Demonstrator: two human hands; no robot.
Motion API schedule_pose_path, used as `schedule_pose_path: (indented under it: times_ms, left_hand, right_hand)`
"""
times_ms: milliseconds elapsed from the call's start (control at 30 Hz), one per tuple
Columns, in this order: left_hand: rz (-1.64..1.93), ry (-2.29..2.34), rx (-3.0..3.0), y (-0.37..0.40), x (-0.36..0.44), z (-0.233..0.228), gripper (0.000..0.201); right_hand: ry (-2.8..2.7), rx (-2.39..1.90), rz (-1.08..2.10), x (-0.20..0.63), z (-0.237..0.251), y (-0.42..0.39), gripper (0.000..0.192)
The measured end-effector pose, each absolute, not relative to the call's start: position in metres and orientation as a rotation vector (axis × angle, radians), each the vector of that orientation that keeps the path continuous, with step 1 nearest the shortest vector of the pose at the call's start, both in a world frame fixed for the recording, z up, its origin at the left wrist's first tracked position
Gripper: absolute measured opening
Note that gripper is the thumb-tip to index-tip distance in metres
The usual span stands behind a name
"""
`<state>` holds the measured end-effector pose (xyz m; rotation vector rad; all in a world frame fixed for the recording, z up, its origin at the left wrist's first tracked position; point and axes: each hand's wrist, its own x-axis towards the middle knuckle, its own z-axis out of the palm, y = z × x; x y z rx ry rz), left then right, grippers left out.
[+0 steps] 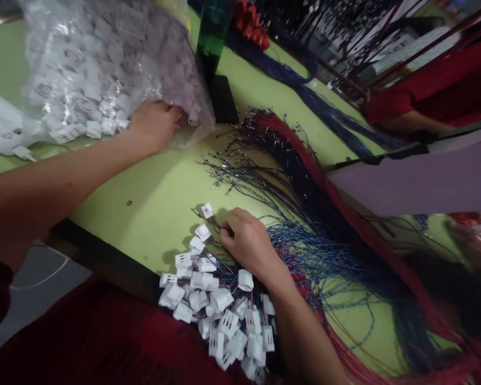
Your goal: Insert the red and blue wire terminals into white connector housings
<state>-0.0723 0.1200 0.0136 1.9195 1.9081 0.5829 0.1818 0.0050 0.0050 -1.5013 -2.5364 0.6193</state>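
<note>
Table: a pale green work table (pixel 152 198) carries everything, its dark front edge running along the person's red-clad lap.
Wire bundle: a long sheaf of red, blue and black thin wires (pixel 324 230) fans across the table's right half, bare metal ends pointing toward the far-left side.
Plastic bag: a large clear plastic bag of small white plastic connector housings (pixel 104 64) slumps at the far left of the table, its lower edge touching the left hand.
Co-worker: a person in a red sleeve (pixel 436 91) leans on the table's far right corner, well apart from both hands.
Connector pile: a heap of white plastic connectors already fitted with wires (pixel 220 305) lies at the near edge, just beside and below the right hand, spreading toward the wrist.
Left hand: the left hand (pixel 154 125) is curled against the bag's bottom, fingers bent into the plastic and seeming to pinch it; what lies inside the grasp is hidden.
Right hand: the right hand (pixel 248 243) rests knuckles-up on the wires, fingers closed in a pinch on a few thin strands.
Single connector: one white wired connector (pixel 207 210) sits just beyond the right fingertips, near but apart.
</note>
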Motion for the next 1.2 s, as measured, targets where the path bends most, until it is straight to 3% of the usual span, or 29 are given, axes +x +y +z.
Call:
schedule_pose_path:
  times_ms: [133, 233, 300, 367, 433, 500, 567, 700, 800, 1200]
  left_hand:
    - [0.412, 1.956, 1.990, 0.135, -0.081, 0.007, 0.042]
    - [0.442, 1.954, 2.050, 0.118, -0.076, 0.015, 0.039]
    - [0.485, 1.923, 2.084, 0.096, -0.066, 0.023, 0.041]
    - [0.619, 1.793, 2.022, 0.071, -0.050, 0.027, 0.043]
    - [0.777, 1.580, 1.658, 0.046, -0.031, 0.026, 0.033]
    - [0.840, 1.369, 1.330, 0.024, -0.014, 0.022, 0.028]
    - [0.858, 1.250, 1.176, 0.010, -0.001, 0.017, 0.022]
    - [0.805, 1.192, 1.138, 0.002, 0.007, 0.008, 0.027]
    - [0.808, 1.146, 1.187, 0.006, 0.006, 0.000, 0.027]
    - [0.828, 1.017, 1.077, 0.014, 0.002, -0.016, 0.027]
  right_hand:
    - [-2.404, -1.285, 0.990, 0.209, 0.029, 0.008, 0.021]
    - [-2.396, -1.088, 1.434, 0.222, 0.043, 0.008, 0.017]
    - [-2.367, -1.244, 1.323, 0.215, 0.039, 0.005, 0.015]
    - [-2.368, -1.479, 0.921, 0.200, 0.027, 0.001, 0.013]
    - [-2.479, -1.555, 0.615, 0.187, 0.013, 0.000, 0.014]
    - [-2.535, -1.563, 0.503, 0.184, 0.003, 0.002, 0.015]
    - [-2.341, -1.625, 0.556, 0.191, -0.001, 0.007, 0.014]
    - [-1.674, -1.631, 1.004, 0.204, 0.013, 0.011, 0.009]
    - [-1.568, -1.466, 1.214, 0.196, 0.027, 0.001, 0.008]
    - [-1.663, -1.532, 0.891, 0.196, 0.010, 0.005, 0.010]
